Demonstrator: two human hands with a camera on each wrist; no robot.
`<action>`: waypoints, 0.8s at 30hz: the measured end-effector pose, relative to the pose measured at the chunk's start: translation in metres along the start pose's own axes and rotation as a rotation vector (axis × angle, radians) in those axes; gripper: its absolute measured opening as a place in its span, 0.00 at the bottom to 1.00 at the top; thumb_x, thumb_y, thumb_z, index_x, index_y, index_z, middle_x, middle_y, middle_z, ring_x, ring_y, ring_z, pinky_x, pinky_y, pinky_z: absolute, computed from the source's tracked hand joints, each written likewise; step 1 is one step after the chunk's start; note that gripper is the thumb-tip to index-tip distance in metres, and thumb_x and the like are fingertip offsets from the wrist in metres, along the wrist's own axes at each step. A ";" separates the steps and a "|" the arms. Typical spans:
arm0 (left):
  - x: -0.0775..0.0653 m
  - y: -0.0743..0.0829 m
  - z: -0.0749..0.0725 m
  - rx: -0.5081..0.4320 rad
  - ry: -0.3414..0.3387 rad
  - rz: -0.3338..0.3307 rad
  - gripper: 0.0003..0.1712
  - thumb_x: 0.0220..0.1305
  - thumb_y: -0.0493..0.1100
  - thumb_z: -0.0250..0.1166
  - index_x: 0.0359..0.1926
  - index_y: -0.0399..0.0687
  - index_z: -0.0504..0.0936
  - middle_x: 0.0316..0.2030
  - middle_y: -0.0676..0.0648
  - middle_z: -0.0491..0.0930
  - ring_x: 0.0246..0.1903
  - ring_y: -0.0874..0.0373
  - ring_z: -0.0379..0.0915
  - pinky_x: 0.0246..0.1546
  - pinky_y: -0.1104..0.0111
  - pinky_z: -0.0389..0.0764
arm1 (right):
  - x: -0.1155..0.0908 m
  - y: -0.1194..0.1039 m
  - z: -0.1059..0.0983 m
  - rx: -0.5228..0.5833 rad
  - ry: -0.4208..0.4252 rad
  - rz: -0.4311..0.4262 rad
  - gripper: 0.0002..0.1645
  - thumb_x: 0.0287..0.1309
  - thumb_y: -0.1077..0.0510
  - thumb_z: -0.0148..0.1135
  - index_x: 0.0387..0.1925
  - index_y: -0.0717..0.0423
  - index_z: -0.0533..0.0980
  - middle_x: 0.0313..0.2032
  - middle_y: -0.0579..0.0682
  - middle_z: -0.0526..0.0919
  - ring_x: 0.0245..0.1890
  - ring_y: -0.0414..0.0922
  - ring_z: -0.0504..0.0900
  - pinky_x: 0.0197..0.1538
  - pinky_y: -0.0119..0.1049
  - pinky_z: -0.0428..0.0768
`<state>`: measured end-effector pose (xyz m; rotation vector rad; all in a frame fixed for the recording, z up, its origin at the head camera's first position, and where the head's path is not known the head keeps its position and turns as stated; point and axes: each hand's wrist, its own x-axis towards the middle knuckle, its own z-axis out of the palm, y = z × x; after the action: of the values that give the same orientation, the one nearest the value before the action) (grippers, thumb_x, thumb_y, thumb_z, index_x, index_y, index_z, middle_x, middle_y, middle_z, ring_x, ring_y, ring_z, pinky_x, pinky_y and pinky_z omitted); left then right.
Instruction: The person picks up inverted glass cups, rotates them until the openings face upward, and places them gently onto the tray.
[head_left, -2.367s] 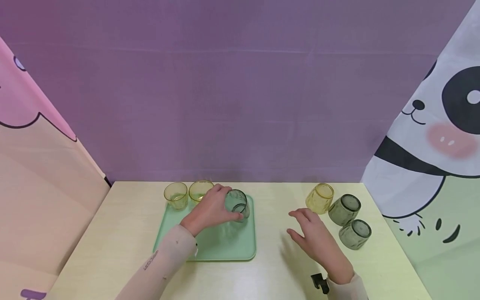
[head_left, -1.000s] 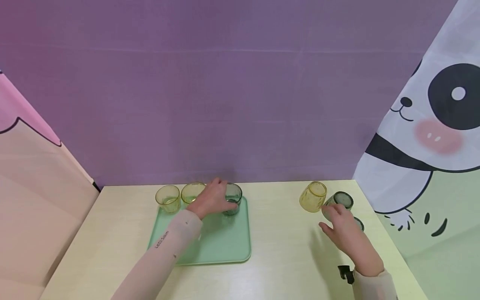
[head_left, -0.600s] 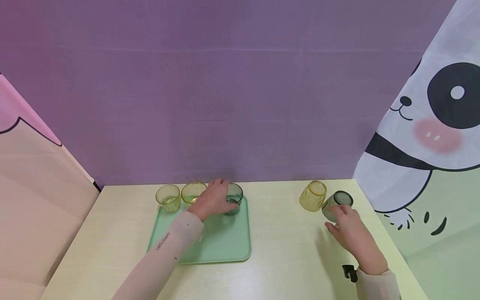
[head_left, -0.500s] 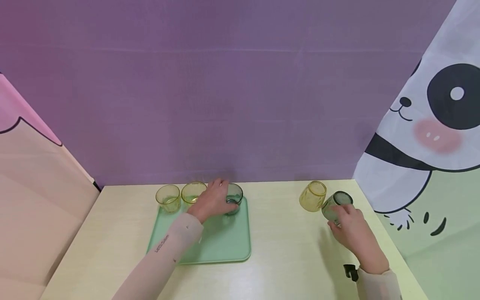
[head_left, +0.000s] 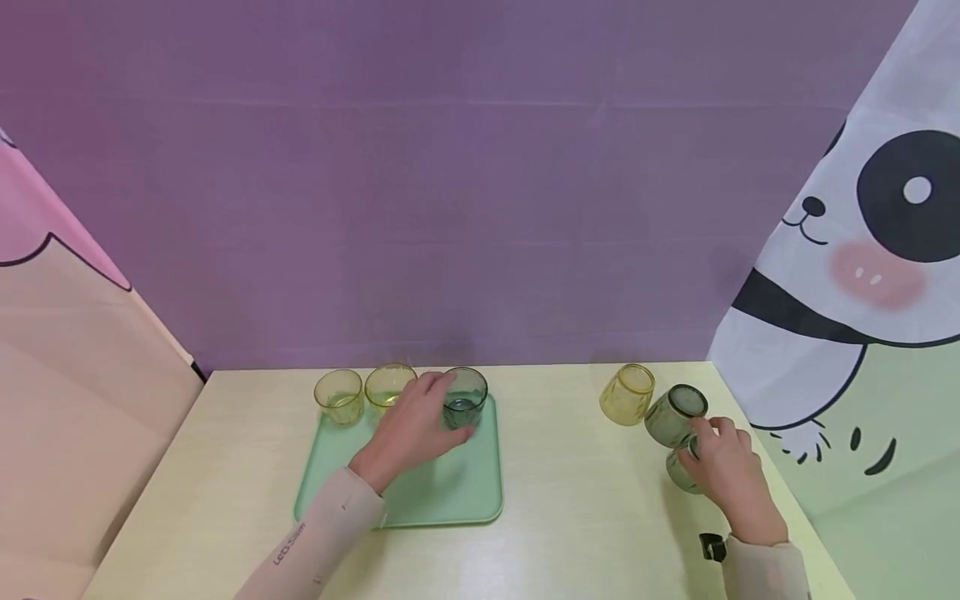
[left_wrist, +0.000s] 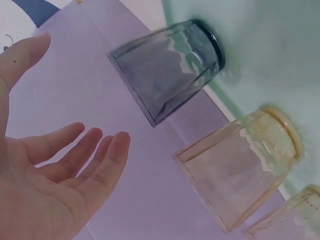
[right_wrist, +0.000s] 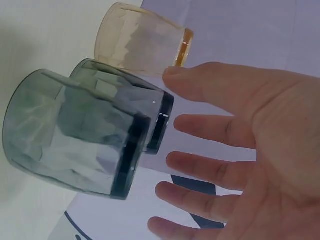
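Note:
On the green tray [head_left: 442, 508] a grey-green glass [left_wrist: 170, 70] stands upright, mouth up. My left hand [head_left: 408, 429] is just in front of it, thumb and fingers spread; the left wrist view shows a gap between hand and glass. Two yellow glasses, one at the tray's corner [head_left: 339, 400] and one beside it [left_wrist: 240, 165], also stand mouth up. At the right, my right hand [head_left: 727, 467] hovers over the nearer upside-down grey-green glass [right_wrist: 70, 140], fingers extended and holding nothing. Behind that glass is another upside-down grey-green glass [head_left: 673, 417].
An upside-down yellow glass [head_left: 627, 395] stands left of the two grey-green ones, near the table's back edge. Bare table [head_left: 562, 483] lies between tray and glasses. A purple cloth [head_left: 480, 208] hangs behind, with a panda-print cloth [head_left: 862, 250] on the right.
The left hand has let go of the grey-green glass on the tray and drawn back toward me. My right hand has moved right, over the nearer upside-down glass.

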<state>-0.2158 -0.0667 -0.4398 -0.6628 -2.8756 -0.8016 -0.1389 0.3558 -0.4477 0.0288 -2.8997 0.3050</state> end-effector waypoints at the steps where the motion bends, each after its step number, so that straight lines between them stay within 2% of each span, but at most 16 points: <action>1: -0.004 0.001 0.000 -0.004 0.002 -0.002 0.48 0.56 0.60 0.74 0.70 0.40 0.68 0.65 0.41 0.69 0.63 0.42 0.66 0.56 0.49 0.76 | 0.000 0.001 0.000 0.002 -0.020 0.015 0.27 0.55 0.61 0.69 0.53 0.71 0.72 0.48 0.78 0.70 0.43 0.77 0.71 0.26 0.67 0.75; 6: -0.027 0.005 0.002 -0.007 0.011 -0.016 0.47 0.54 0.59 0.75 0.68 0.39 0.70 0.65 0.42 0.69 0.64 0.44 0.65 0.56 0.49 0.76 | -0.001 0.004 0.001 0.030 -0.068 0.041 0.29 0.56 0.60 0.68 0.55 0.72 0.70 0.48 0.78 0.69 0.42 0.77 0.71 0.28 0.67 0.76; 11: -0.048 0.006 0.006 -0.020 0.018 -0.025 0.46 0.53 0.58 0.76 0.67 0.40 0.72 0.63 0.42 0.71 0.63 0.44 0.66 0.56 0.50 0.76 | 0.000 0.009 0.006 0.030 -0.044 -0.012 0.28 0.53 0.63 0.70 0.51 0.78 0.71 0.42 0.79 0.71 0.35 0.74 0.73 0.37 0.66 0.75; 15: -0.065 0.003 0.008 -0.028 0.027 -0.044 0.45 0.52 0.57 0.76 0.66 0.40 0.73 0.62 0.42 0.71 0.63 0.44 0.67 0.56 0.50 0.77 | 0.002 0.011 0.008 0.024 -0.044 -0.031 0.28 0.52 0.64 0.70 0.49 0.79 0.71 0.40 0.78 0.72 0.35 0.72 0.73 0.41 0.65 0.74; 24: -0.090 -0.005 0.008 -0.032 0.050 -0.107 0.45 0.52 0.57 0.77 0.66 0.41 0.73 0.62 0.43 0.72 0.61 0.44 0.69 0.56 0.52 0.76 | 0.003 0.016 0.011 0.034 -0.060 -0.023 0.27 0.51 0.65 0.70 0.48 0.80 0.71 0.39 0.77 0.72 0.35 0.72 0.74 0.41 0.65 0.73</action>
<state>-0.1365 -0.1010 -0.4668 -0.4884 -2.8791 -0.8657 -0.1453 0.3686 -0.4607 0.0786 -2.9516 0.3551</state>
